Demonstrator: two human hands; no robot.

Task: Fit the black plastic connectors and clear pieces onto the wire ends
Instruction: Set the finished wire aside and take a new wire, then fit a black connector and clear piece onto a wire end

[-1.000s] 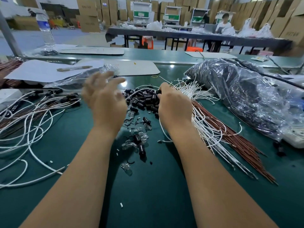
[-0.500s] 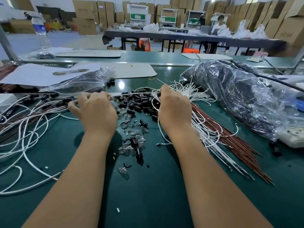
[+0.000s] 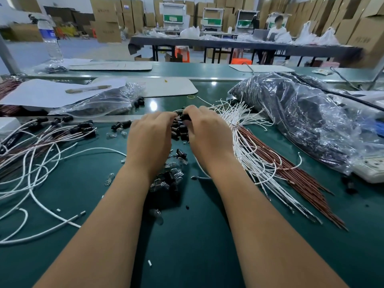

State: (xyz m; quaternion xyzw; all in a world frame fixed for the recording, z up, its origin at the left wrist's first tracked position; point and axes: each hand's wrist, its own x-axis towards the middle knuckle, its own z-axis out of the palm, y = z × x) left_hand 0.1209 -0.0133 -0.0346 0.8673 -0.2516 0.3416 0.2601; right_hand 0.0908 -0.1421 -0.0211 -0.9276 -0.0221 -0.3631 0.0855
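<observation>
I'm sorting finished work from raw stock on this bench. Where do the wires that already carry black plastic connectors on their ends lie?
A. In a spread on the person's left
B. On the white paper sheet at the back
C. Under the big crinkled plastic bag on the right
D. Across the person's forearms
A: the white and brown wires tipped with black plastic connectors lie fanned on the green table to the left of the left hand.

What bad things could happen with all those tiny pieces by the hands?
The clear pieces lie loose between the forearms, so an arm might crush or sweep them away. The left hand and right hand meet over the black connectors beside tangled white wires, which could snag and drag parts along.
</observation>
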